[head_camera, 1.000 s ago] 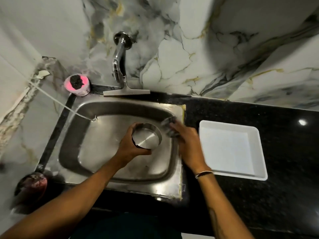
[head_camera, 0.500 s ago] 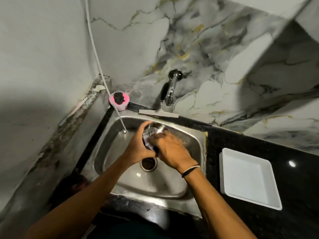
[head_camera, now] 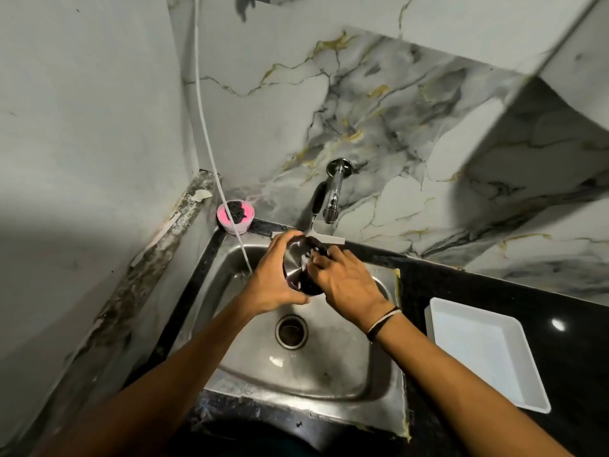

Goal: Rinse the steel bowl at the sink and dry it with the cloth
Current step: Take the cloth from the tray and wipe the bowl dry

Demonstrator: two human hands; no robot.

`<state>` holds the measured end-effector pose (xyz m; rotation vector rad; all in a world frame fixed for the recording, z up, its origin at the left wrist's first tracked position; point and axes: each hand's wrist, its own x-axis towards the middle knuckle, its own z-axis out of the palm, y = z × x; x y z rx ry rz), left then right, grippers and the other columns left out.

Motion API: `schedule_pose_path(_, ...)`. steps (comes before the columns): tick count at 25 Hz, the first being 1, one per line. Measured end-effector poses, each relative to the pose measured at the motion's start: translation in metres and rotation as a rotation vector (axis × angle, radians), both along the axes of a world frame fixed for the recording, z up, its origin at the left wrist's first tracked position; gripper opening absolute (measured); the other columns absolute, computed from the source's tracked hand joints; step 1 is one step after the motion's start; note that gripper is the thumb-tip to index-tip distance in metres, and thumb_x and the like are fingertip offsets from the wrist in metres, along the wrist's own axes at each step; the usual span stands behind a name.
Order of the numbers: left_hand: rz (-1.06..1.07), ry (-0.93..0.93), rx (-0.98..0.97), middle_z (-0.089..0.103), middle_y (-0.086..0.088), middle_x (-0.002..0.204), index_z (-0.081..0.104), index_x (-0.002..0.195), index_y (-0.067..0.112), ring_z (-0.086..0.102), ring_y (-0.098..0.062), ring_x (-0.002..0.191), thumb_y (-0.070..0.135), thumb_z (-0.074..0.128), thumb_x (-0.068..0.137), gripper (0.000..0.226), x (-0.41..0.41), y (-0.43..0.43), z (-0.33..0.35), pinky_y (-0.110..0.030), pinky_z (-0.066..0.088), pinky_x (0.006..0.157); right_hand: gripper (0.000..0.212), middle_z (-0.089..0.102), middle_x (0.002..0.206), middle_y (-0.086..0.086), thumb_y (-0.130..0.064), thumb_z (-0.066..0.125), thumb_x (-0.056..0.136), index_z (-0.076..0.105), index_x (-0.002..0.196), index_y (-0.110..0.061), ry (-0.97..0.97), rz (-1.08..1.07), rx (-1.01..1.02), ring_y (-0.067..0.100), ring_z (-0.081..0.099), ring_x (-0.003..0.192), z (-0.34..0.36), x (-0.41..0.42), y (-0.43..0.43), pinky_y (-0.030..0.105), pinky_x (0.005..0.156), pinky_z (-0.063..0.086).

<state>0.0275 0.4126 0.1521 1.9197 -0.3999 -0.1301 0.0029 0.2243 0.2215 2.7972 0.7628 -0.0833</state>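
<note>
Around the dull grey steel sink (head_camera: pixel 329 384): a black speckled counter (head_camera: pixel 494 291) to its right bearing a plain white tray (head_camera: pixel 534 402); a pink tub (head_camera: pixel 234 222) with a black scrubber at its back left corner; white marble wall (head_camera: pixel 412 110) behind, veined grey and gold; chrome tap (head_camera: pixel 334 189) above.

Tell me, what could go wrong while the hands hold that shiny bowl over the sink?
1. The left hand alone grips the tilted steel bowl; if wet, it might slip and clang into the sink.
2. The right hand presses a cloth inside; a hard push could knock the bowl loose.
3. The bowl sits close under the tap and could bump it.
</note>
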Motion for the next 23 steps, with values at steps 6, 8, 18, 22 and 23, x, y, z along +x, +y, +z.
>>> schedule_pose_path(6,-0.072,-0.118,0.106,0.029,0.013,0.172,0.031,0.167,0.029,0.048,-0.013,0.149,0.009,0.098,0.061,0.127,-0.005,-0.026,0.007,-0.031,0.049,0.119,0.014,0.074,0.088,0.012,-0.004,0.06,0.097,0.073,0.095,-0.002,0.601,-0.344,0.778,0.024,0.069,0.075,0.021,0.015,-0.006,0.038,0.069,0.056)
schedule_pose_path(8,-0.029,-0.165,0.128,0.028,0.009,0.173,0.029,0.168,0.024,0.049,-0.017,0.15,0.009,0.095,0.066,0.123,-0.005,-0.024,0.016,-0.039,0.052,0.119,0.019,0.073,0.094,0.018,0.007,0.057,0.099,0.073,0.108,0.011,0.75,-0.529,1.324,0.025,0.067,0.081,0.019,0.022,-0.008,0.035,0.075,0.057)
schedule_pose_path(18,0.097,-0.144,-0.012,0.039,0.0,0.168,0.032,0.166,0.016,0.039,0.01,0.15,0.014,0.104,0.06,0.128,-0.026,-0.037,0.007,-0.004,0.035,0.116,0.032,0.077,0.131,0.009,-0.005,0.06,0.105,0.074,0.132,-0.014,0.227,-0.844,1.832,0.018,0.076,0.117,-0.009,-0.032,-0.028,0.043,0.109,0.059)
schedule_pose_path(22,0.084,-0.113,-0.067,0.043,-0.008,0.167,0.032,0.166,0.005,0.048,-0.01,0.154,0.031,0.095,0.068,0.12,-0.029,-0.041,0.008,-0.025,0.041,0.126,0.053,0.075,0.134,-0.005,-0.002,0.062,0.093,0.068,0.138,-0.03,0.07,-0.278,0.896,0.023,0.069,0.115,0.005,-0.028,0.003,0.04,0.102,0.058)
schedule_pose_path(23,0.08,-0.123,-0.069,0.046,-0.012,0.165,0.033,0.166,0.003,0.05,-0.016,0.153,0.035,0.093,0.069,0.118,-0.03,-0.044,0.01,-0.031,0.042,0.128,0.057,0.071,0.138,-0.009,-0.001,0.06,0.092,0.066,0.139,-0.032,0.078,-0.198,0.861,0.023,0.065,0.112,0.007,-0.033,0.004,0.038,0.099,0.056)
